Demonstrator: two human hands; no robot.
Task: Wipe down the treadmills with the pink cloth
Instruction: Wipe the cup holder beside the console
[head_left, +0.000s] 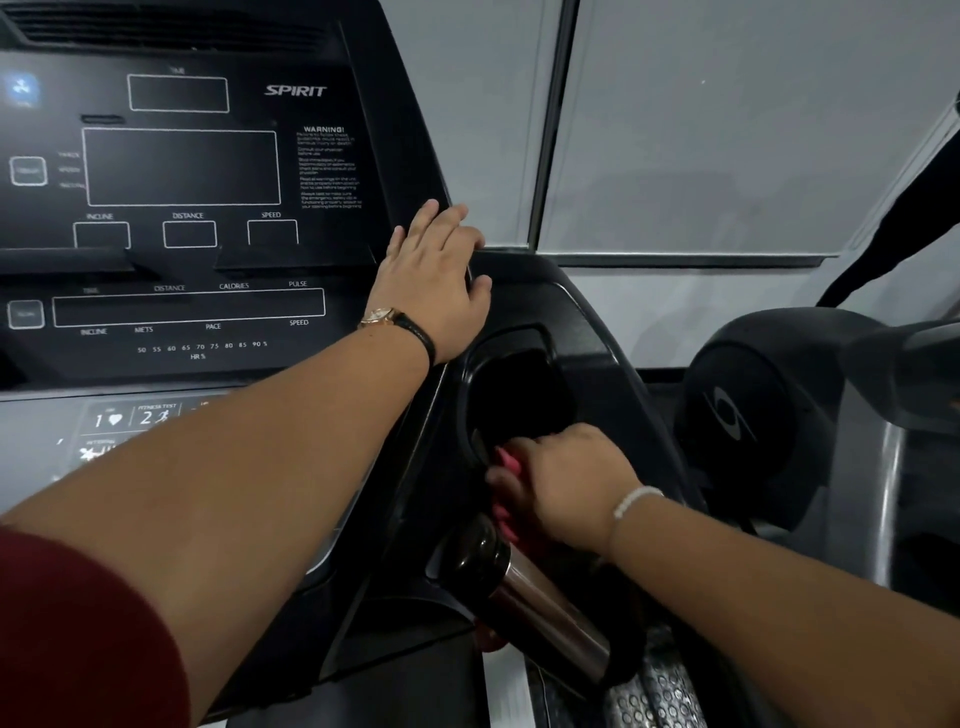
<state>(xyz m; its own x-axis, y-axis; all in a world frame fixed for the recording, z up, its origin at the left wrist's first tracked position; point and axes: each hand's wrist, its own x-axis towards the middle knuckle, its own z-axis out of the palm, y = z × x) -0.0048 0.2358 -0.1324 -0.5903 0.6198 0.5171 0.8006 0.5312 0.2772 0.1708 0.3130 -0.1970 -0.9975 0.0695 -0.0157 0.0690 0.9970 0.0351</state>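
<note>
Right hand (566, 483): pink cloth (506, 467) is gripped at the near rim of the cup holder (519, 395); hollow lies just ahead.
Left hand (434, 280): laid flat on console (182, 166) edge.

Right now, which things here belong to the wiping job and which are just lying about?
Job:
pink cloth, gripped by right hand at the cup holder rim
treadmill console, left hand resting on its edge

Just about:
wristwatch
bead bracelet
grey machine at right
</note>
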